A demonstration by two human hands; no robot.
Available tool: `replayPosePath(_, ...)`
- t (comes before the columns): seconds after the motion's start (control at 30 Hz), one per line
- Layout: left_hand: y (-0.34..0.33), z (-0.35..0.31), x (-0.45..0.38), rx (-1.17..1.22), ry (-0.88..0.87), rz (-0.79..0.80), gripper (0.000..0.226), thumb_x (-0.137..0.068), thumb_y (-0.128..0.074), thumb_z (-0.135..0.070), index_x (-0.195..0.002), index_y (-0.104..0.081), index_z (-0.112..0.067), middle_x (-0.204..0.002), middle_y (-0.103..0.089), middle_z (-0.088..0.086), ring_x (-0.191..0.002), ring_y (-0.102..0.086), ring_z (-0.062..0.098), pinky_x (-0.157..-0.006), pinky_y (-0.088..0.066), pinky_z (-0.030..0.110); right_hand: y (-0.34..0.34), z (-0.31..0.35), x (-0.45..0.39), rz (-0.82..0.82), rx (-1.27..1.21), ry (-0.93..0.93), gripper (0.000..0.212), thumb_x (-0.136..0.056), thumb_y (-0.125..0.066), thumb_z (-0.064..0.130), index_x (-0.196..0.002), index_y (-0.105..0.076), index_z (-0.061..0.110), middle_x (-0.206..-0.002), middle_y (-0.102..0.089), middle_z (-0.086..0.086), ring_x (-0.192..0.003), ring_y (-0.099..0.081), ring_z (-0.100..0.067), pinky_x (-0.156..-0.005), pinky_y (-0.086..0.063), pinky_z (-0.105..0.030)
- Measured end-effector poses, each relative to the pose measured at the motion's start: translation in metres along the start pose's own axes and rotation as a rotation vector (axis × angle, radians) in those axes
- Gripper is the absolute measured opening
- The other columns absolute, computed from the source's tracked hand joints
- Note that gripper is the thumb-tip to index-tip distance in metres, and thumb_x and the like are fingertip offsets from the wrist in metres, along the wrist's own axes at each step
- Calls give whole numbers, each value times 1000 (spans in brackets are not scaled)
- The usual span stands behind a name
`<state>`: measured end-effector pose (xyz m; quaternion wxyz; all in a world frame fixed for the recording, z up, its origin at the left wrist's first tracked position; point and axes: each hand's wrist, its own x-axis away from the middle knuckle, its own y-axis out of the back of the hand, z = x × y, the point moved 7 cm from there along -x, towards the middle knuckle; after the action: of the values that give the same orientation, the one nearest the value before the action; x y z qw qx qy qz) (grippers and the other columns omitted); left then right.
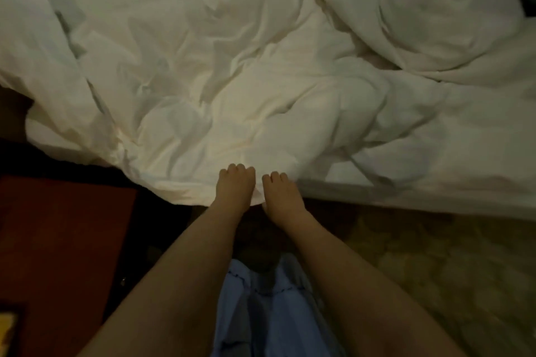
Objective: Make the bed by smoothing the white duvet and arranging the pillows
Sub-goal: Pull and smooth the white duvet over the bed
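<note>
Dark red carpet (66, 240) fills the floor at the left, running up to the near edge of the bed. Above it, a loose flap of the rumpled white cotton duvet (220, 81) spills over the bed's left corner and hangs toward the floor. The duvet itself lies in a crumpled heap across most of the bed, full of deep creases, thickest toward the far right where it is bunched into a tall fold.

At the bed's near edge, about the middle, the left hand (236, 182) has its fingers curled over the duvet's hem, gripping the cloth. Just beside it, the right hand (278, 190) grips the same hem with its fingers curled in too; the two hands are nearly touching. Below them hangs a pale blue garment (269, 313) on the person.

Right of the hands, the bare white sheet (464, 153) on the mattress shows along the near edge, uncovered. No pillows can be seen from here.

To my eye the step is pulling the hem to spread the duvet. With both hands so close together, one tug would only drag a narrow strip; sliding them well apart along the hem first, then lifting and shaking toward the right, should flatten the bunched fold and cover the exposed sheet evenly.
</note>
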<state>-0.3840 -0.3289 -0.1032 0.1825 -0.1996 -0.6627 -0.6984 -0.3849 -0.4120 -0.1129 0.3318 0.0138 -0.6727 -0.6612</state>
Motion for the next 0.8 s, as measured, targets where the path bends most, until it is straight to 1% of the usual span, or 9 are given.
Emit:
replayPosePath(0.1, -4, -43, 1, -1, -75, 17, 44, -86, -59, -10, -126, -41, -10, -125, -47, 10, -116, -46, 26, -93, -38, 33, -16, -47, 19, 39, -45, -115, 38, -90, -54, 14, -125, -41, 9, -127, -45, -12, -115, -45, -27, -94, -38, -34)
replayPosePath(0.2, -3, -90, -13, -24, -173, 5, 39, -89, -52, -6, -127, -42, -8, -128, -47, 13, -119, -44, 29, -98, -36, 38, -26, -82, 19, 43, -52, -187, 35, -91, -49, 12, -126, -42, 10, -129, -46, -10, -117, -44, -26, -96, -37, -34)
replayPosePath(0.33, 7, -136, -42, -53, -215, 3, 43, -91, -50, -11, -131, -37, -5, -133, -42, 16, -122, -40, 32, -104, -32, 42, -21, -129, 10, -21, -33, -300, 28, -92, -46, 12, -121, -43, 11, -124, -47, -9, -112, -44, -23, -94, -38, -32)
replayPosePath(0.43, 4, -139, -64, -67, -183, 6, 66, -83, -62, -12, -138, -27, -2, -138, -34, 18, -127, -35, 33, -108, -29, 42, -15, -164, -1, -58, 27, -299, 38, -90, -53, 12, -126, -40, 9, -127, -45, -11, -113, -44, -25, -93, -39, -33)
replayPosePath(0.53, -3, -152, -92, -59, -209, -58, 69, -87, -57, -15, -143, -19, -2, -141, -30, 18, -129, -31, 35, -109, -27, 45, -15, -180, -28, -103, 34, -218, 44, -89, -52, 12, -131, -38, 12, -132, -43, -10, -118, -43, -27, -96, -37, -35)
replayPosePath(0.6, -15, -164, -111, -68, -198, -49, 72, -94, -47, -24, -149, -6, -3, -149, -16, 21, -138, -19, 37, -112, -20, 52, -22, -179, -51, -116, 12, -129, 47, -93, -49, 18, -138, -35, 16, -142, -38, -10, -127, -38, -30, -103, -33, -39)
replayPosePath(0.67, -30, -165, -131, -104, -125, -24, 79, -96, -44, -34, -150, 5, -3, -155, 1, 21, -143, -2, 37, -112, -12, 58, -35, -180, -76, -97, 44, -66, 62, -93, -51, 23, -148, -23, 20, -154, -21, -9, -139, -24, -34, -111, -22, -50)
replayPosePath(0.77, -50, -146, -162, -114, 6, -61, 86, -92, -51, -33, -149, 3, 1, -154, 0, 22, -144, -2, 36, -110, -12, 62, -52, -199, -106, -101, 180, -72, 75, -82, -65, 24, -147, -28, 23, -153, -25, -9, -141, -21, -39, -107, -17, -65)
replayPosePath(0.8, -59, -139, -173, -124, 40, -85, 83, -92, -51, -32, -149, -1, 2, -154, -5, 23, -144, -6, 36, -110, -15, 62, -62, -209, -116, -68, 223, -88, 79, -82, -66, 25, -148, -24, 22, -154, -22, -10, -141, -16, -40, -105, -12, -69)
